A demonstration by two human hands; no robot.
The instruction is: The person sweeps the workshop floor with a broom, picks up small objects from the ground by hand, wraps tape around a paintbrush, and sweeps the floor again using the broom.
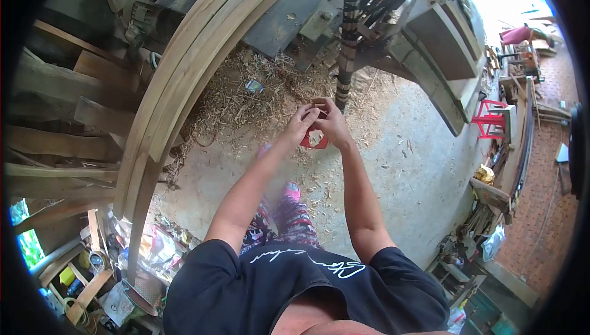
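Both hands meet in front of me, above the floor by the shavings. My left hand (301, 122) has its fingers bent and touching my right hand (332, 123), whose fingers curl over towards it. Whatever lies between the fingertips is too small to make out. Just below and behind the hands shows a red object (315, 140) with pale bits on it; whether a hand touches it is unclear. A dark banded post (348, 46) rises just beyond my right hand.
Long curved wooden beams (184, 71) arch over the left side. Wood shavings (246, 89) cover the floor ahead, below a metal machine (289, 25). Planks (61, 138) are stacked at left. A red stool (490, 120) and a wooden bench stand at right.
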